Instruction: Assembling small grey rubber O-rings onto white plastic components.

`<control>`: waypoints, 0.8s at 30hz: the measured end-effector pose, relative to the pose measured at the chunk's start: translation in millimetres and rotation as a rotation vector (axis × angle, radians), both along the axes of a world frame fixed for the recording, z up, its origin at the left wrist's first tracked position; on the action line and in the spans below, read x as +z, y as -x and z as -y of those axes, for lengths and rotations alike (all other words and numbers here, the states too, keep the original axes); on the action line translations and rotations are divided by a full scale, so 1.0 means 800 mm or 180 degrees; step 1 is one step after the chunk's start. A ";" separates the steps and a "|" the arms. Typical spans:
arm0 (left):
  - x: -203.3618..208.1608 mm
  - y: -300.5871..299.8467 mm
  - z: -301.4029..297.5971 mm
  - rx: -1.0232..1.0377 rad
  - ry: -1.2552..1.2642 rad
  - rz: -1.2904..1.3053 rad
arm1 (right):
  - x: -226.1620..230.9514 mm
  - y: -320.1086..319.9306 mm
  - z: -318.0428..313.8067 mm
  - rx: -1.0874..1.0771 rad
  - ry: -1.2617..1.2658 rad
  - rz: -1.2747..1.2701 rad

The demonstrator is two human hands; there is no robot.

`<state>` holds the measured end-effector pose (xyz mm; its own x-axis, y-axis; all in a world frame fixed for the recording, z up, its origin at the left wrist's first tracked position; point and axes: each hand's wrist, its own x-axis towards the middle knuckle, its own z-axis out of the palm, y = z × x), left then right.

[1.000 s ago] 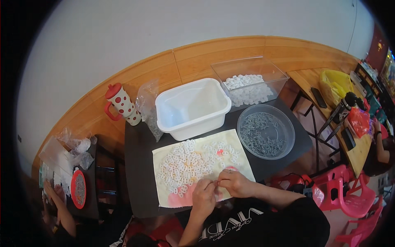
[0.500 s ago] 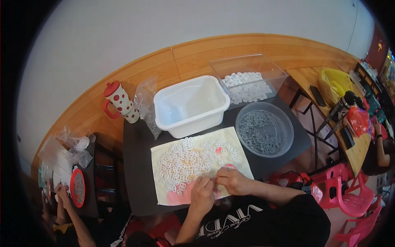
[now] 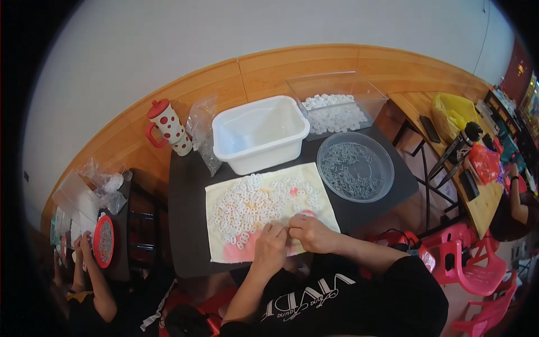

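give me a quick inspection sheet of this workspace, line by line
surface: dark table, with a pale cloth spread on its near side
job's things: small white rings scattered over the cloth; both hands rest together at its near edge
clutter: empty white tub, round clear dish of grey bits, clear box of white pieces, spotted jug with a red lid, clear bag
hands: left hand and right hand touch, fingers curled over the cloth; what they pinch is too small to tell
cables: a dark cord beside the right forearm
surroundings: wooden bench along the wall, pink chairs, another person's hands at a red tray on the left
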<state>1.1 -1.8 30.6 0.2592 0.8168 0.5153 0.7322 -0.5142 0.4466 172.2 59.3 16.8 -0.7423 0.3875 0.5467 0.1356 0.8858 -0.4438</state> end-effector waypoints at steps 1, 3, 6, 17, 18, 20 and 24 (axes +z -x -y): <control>-0.001 -0.001 0.001 -0.0027 -0.0050 -0.0032 | 0.002 0.000 -0.003 0.0003 -0.0015 0.0017; -0.004 0.000 0.007 0.0022 -0.0007 -0.0007 | -0.003 0.002 0.000 -0.0005 0.0045 -0.0031; -0.011 0.007 0.008 0.0017 -0.0060 0.0208 | 0.000 0.003 0.005 -0.0074 0.0044 -0.0102; -0.012 0.005 0.016 0.0170 -0.0388 0.1159 | 0.179 -0.060 -0.179 -0.1996 -0.1414 -0.1142; -0.009 0.003 0.016 0.0197 -0.0520 0.1147 | 0.198 -0.071 -0.219 -0.2172 -0.1266 -0.1257; -0.007 0.008 0.025 0.0221 -0.0645 0.1325 | 0.206 -0.072 -0.233 -0.2284 -0.1115 -0.1389; -0.007 0.017 0.068 0.0625 -0.1651 0.0761 | 0.141 -0.045 -0.101 -0.1560 -0.0906 -0.1166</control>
<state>-12.8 -56.3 24.9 -0.0431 0.4642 0.8847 0.7457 -0.5743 0.3377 208.6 139.9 129.3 -0.2645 0.4359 0.8603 0.4368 0.8494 -0.2961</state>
